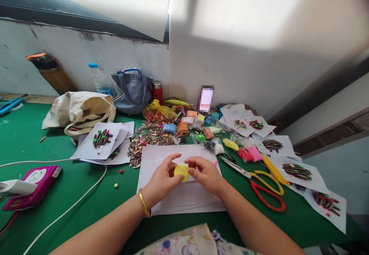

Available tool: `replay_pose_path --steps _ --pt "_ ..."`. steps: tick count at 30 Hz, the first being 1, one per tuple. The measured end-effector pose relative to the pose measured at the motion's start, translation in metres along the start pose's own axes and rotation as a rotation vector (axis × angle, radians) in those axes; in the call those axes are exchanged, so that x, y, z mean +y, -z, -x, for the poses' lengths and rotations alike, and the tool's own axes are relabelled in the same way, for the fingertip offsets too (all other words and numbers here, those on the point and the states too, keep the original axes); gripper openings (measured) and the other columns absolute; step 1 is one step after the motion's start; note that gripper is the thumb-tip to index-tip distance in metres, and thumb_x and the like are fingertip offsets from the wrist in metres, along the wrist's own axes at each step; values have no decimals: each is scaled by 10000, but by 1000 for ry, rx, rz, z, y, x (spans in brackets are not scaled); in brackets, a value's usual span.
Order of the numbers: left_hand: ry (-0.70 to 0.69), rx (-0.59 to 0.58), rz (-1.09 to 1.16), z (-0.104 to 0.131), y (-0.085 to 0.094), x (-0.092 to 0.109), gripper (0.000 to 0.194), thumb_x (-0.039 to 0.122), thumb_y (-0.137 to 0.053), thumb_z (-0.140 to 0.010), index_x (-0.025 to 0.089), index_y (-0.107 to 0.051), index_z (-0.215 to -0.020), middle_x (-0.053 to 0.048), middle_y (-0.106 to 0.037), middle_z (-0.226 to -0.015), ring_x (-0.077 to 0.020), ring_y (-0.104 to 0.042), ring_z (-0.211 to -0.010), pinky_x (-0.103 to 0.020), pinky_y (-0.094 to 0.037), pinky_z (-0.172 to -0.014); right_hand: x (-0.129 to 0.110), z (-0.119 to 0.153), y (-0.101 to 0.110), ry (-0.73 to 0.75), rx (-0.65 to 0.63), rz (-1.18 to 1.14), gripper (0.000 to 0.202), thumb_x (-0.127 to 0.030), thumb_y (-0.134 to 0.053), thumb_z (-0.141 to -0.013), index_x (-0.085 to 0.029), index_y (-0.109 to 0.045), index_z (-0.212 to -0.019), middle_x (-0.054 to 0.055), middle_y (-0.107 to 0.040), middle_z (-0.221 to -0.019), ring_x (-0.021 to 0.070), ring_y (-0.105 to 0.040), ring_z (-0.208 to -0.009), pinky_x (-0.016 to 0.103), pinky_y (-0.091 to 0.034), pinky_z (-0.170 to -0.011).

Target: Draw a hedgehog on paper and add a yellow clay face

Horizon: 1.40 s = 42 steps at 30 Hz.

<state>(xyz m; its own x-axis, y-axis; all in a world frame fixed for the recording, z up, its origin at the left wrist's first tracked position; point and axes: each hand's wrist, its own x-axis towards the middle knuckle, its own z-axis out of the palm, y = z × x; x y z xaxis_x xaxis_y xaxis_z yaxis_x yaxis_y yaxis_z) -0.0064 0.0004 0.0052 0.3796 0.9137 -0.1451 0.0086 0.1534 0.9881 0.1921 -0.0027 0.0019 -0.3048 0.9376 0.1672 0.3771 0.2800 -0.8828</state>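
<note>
A flat, round piece of yellow clay (181,173) is held between my two hands, above white paper (187,197) on the green table. My left hand (165,177), with a gold bangle at the wrist, pinches its left and lower edge between thumb and fingers. From the right, my right hand (205,173) has its thumb and fingers closed at the disc's right edge. Behind the paper lie a heap of striped sunflower seeds (152,134) and bagged clay pieces in several colours, among them a yellow one (231,144) and a pink one (255,154).
Scissors (259,182) with yellow and red handles lie right of the paper. Seed-decorated sheets (99,141) sit left, and more (298,171) right. Behind stand a cloth bag (79,110), a blue bag (132,93) and a phone (206,99). A power strip (36,185) and cable lie left.
</note>
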Motion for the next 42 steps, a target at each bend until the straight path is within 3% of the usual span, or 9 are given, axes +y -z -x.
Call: replay_pose_path --steps 2,4,9,11,19,24,31,37,42 --pt "-36 -1 -33 -1 0 -3 667 267 -710 -743 173 -439 -1345 44 -537 -723 -125 -532 -664 -242 -421 -609 -3 0 -9 -85 -60 -92 178 -348 -630 -870 -209 -689 -963 21 -671 -866 160 -579 -759 270 -441 -672" --pt "-63 21 -8 -1 0 -3 610 300 -700 -769 185 -450 -1313 15 -581 -791 -147 -573 -747 -270 -465 -683 -4 0 -15 -154 -32 -218 160 -353 -627 -859 -199 -665 -880 8 -647 -815 149 -559 -729 264 -430 -656" --pt "-48 -23 -15 0 1 -2 361 431 -735 -755 175 -588 -963 -37 -649 -898 -183 -608 -833 -299 -489 -745 -2 2 -20 -245 54 -504 248 -419 -687 -795 -201 -596 -874 -3 -612 -788 152 -563 -724 280 -458 -674" --pt "-30 -8 -49 0 1 -2 339 456 -734 -751 167 -612 -879 -31 -655 -849 -178 -603 -790 -289 -481 -715 -1 3 -21 -240 61 -480 243 -411 -696 -790 -202 -595 -863 -6 -596 -781 150 -552 -722 280 -450 -673" --pt "-16 68 13 -2 5 0 317 444 -729 -761 155 -679 -881 -47 -694 -856 -178 -618 -792 -294 -496 -746 5 5 -21 -222 35 -471 219 -372 -704 -788 -210 -581 -870 -9 -583 -817 150 -541 -756 280 -434 -695" --pt "-5 61 -38 0 5 2 306 433 -754 -727 154 -692 -837 -37 -692 -792 -169 -608 -735 -281 -486 -706 2 6 -20 -204 13 -460 227 -389 -698 -801 -213 -586 -892 -10 -572 -826 147 -531 -755 274 -427 -688" --pt "-51 99 -96 -2 5 3 275 435 -673 -791 162 -666 -828 -25 -660 -793 -164 -588 -745 -272 -476 -700 4 6 -21 -213 28 -438 210 -388 -664 -820 -204 -582 -880 -9 -567 -812 142 -523 -736 263 -412 -666" --pt "-101 74 -144 0 4 4 274 436 -653 -810 175 -649 -894 -30 -655 -838 -173 -592 -777 -275 -482 -710 0 6 -21 -204 0 -317 152 -346 -615 -842 -197 -585 -828 -13 -554 -749 137 -497 -686 259 -392 -629" --pt "-76 54 -176 0 3 3 258 431 -667 -792 175 -643 -798 -19 -628 -744 -161 -563 -694 -260 -464 -638 -6 6 -20 -187 -34 -256 190 -383 -599 -853 -198 -611 -809 -1 -587 -754 144 -506 -694 258 -395 -635"
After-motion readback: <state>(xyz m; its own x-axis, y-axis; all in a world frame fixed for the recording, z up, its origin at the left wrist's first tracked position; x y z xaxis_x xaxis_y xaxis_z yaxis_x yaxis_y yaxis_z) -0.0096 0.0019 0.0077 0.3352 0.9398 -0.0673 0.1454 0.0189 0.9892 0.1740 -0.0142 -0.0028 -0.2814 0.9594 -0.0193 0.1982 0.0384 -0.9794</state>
